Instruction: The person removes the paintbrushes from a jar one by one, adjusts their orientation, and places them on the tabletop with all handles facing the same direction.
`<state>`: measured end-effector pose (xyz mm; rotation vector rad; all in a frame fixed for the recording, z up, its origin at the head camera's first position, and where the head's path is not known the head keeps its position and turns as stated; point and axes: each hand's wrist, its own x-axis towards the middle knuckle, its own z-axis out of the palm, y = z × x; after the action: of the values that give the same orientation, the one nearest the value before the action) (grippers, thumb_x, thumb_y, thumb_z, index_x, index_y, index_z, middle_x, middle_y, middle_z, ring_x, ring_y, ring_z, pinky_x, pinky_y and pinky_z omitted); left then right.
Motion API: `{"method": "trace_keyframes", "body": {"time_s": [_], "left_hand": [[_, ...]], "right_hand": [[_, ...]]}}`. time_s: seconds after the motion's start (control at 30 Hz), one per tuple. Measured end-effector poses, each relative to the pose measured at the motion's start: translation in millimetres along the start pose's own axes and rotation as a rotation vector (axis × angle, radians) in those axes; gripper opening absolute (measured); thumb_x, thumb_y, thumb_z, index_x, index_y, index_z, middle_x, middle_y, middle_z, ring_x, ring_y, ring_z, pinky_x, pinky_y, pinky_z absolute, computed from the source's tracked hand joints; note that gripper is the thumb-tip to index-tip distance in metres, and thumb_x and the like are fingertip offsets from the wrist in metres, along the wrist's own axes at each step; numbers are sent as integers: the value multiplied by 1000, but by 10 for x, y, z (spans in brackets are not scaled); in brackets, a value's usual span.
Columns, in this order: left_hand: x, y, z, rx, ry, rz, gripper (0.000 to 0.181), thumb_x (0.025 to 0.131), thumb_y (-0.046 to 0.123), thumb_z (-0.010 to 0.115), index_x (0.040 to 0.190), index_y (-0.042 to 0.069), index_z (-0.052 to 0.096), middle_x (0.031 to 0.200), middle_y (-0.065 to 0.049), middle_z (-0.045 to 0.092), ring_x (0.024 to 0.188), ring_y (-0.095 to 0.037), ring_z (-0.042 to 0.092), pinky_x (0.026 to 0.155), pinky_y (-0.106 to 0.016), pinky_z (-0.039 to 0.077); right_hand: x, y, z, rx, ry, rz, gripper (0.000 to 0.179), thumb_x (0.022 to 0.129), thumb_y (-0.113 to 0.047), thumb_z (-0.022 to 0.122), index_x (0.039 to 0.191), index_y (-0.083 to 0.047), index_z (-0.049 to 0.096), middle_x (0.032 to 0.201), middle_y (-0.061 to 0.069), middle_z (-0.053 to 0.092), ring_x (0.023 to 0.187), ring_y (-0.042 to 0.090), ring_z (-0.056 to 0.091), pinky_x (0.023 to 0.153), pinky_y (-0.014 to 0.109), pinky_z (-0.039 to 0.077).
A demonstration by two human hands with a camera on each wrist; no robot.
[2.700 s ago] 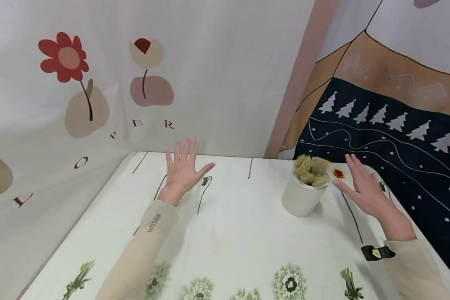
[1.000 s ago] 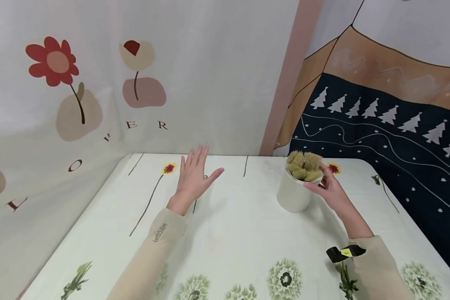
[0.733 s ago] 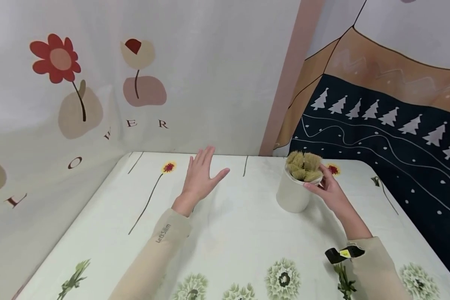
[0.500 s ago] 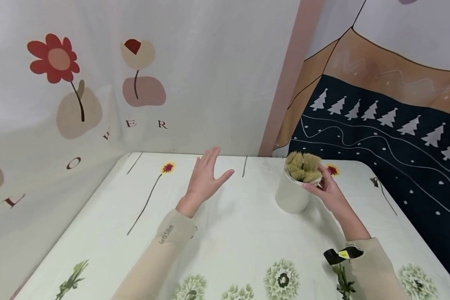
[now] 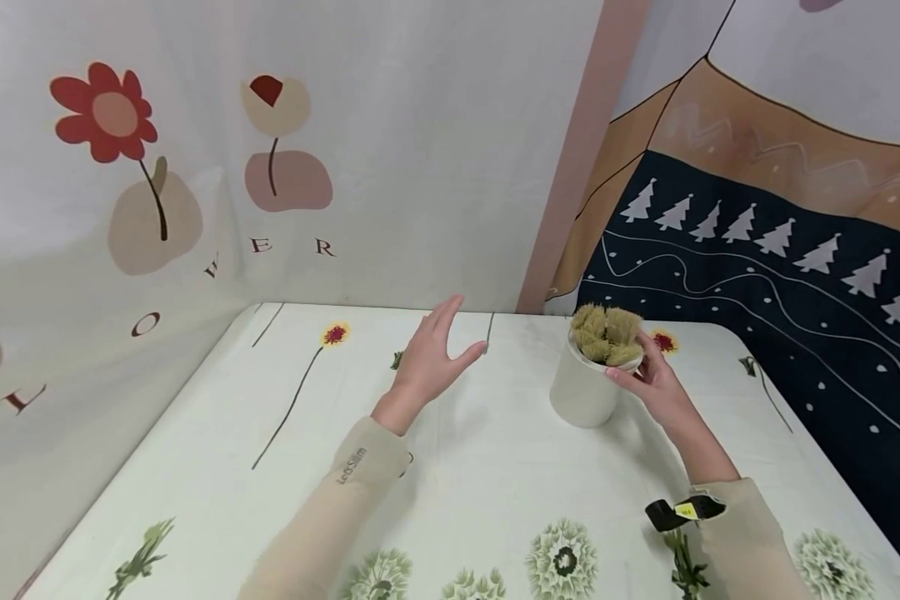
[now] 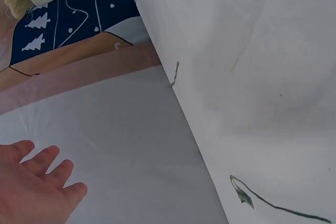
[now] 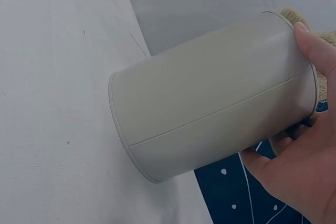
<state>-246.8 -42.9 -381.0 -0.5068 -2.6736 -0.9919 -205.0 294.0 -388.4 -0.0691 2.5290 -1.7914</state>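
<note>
A cream cylindrical container (image 5: 585,392) stands toward the back right of the table in the head view. Tan, bristly bundles (image 5: 605,335) stick out of its top; their exact kind I cannot tell. My right hand (image 5: 663,392) grips the container near its rim from the right, thumb on the near side and fingers behind it. In the right wrist view, the thumb (image 7: 315,48) lies by the rim, while the far fingertips are partly hidden. Left of the container, apart from it, my left hand (image 5: 429,360) hovers over the table with fingers extended, thumb spread and nothing held.
A white cloth with printed flowers covers the table (image 5: 487,467). Behind it hangs a pale curtain (image 5: 420,167) with flower prints and letters. To the right is a dark blue cloth (image 5: 757,317) printed with white trees. A black strap (image 5: 682,510) sits at my right wrist.
My right hand has moved left onto the container and taken hold of its rim; over the last second it has stayed there. My left hand has moved right, toward the container.
</note>
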Motion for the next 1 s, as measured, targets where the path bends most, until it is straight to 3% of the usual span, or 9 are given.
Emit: {"method": "trace_keyframes", "body": {"time_s": [0.4, 1.0], "left_hand": [[60, 81, 119, -31, -11, -30, 78, 94, 54, 60, 158, 24, 26, 163, 1, 33, 149, -23, 35, 115, -48, 42], [56, 158, 225, -160, 9, -9, 72, 93, 43, 67, 154, 20, 36, 159, -3, 40, 147, -24, 38, 119, -46, 38]], "right_hand": [[5, 8, -8, 8, 4, 3, 91, 100, -21, 62, 161, -20, -5, 169, 10, -5, 155, 40, 0, 123, 62, 13], [-10, 31, 3, 39, 7, 3, 90, 99, -25, 63, 161, -19, -2, 169, 11, -5, 155, 39, -1, 123, 62, 12]]}}
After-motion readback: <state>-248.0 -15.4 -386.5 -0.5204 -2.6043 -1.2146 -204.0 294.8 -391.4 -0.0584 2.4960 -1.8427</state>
